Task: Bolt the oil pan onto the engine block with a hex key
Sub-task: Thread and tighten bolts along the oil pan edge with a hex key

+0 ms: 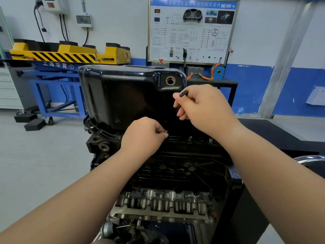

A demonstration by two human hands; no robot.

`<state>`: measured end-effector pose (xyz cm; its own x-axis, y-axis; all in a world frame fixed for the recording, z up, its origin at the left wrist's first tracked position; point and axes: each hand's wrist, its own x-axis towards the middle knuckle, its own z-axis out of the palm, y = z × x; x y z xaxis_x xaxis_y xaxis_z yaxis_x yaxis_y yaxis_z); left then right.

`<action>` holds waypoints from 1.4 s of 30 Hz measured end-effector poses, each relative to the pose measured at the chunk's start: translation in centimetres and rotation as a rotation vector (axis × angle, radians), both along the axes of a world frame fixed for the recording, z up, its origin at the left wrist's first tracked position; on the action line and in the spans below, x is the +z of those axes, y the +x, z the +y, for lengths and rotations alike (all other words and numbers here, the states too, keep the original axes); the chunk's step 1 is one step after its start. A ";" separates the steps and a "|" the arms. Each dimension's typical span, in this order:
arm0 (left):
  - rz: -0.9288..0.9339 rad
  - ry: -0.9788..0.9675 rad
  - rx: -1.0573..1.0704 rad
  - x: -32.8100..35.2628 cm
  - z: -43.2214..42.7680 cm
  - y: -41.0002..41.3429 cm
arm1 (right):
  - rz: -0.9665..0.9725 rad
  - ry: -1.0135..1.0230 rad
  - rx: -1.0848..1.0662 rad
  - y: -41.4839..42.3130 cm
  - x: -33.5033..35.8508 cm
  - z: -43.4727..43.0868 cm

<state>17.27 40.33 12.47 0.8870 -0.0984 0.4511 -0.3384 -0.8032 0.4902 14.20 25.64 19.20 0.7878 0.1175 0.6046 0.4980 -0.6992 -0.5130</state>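
A glossy black oil pan [123, 95] sits upside down on the dark engine block [175, 169], its drain hole [170, 80] facing me. My left hand [144, 134] pinches a small silver bolt [165, 130] at the pan's near flange. My right hand [202, 106] is raised in front of the pan and grips a black hex key [182, 94], whose lower part is hidden by the fingers. Two bolts [190, 138] stand in the flange to the right of my left hand.
A yellow and black striped lift on a blue frame [70, 53] stands at the back left. A training board [191, 30] stands behind the pan. A black table [281, 134] lies to the right, with a chrome rim [309, 158] at the right edge.
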 end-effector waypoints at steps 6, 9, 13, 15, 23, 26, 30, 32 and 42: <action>0.001 0.004 0.028 -0.1 -0.2 0.0 | 0.095 -0.050 0.057 0.3 0.1 0.1; 0.001 0.004 0.027 -0.2 -0.1 0.0 | 0.099 0.001 0.088 0.3 -0.3 0.3; -0.016 0.010 0.022 -0.3 -0.1 0.0 | 0.083 0.094 0.083 0.7 -0.7 0.6; -0.025 0.011 0.011 -0.3 0.0 0.0 | 0.077 0.149 0.089 0.8 -1.0 0.6; -0.080 -0.057 -0.028 -0.7 0.2 -0.1 | 0.006 0.190 0.051 1.0 -2.0 1.0; -0.111 -0.121 -0.037 -0.9 0.1 -0.1 | -0.020 0.182 0.036 0.9 -2.0 1.3; -0.147 -0.158 -0.029 -1.1 -0.1 -0.2 | -0.083 0.148 -0.033 1.0 -2.2 1.7; -0.153 -0.166 -0.029 -1.1 -0.1 -0.2 | -0.107 0.180 -0.036 0.8 -2.4 2.0; -0.118 -0.216 -0.063 -1.2 0.0 -0.1 | 0.045 0.086 0.107 0.4 -3.0 1.5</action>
<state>17.21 40.30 11.28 0.8221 -0.0420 0.5678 -0.4498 -0.6592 0.6026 14.62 27.10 16.18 0.7997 0.1519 0.5808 0.5431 -0.5955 -0.5920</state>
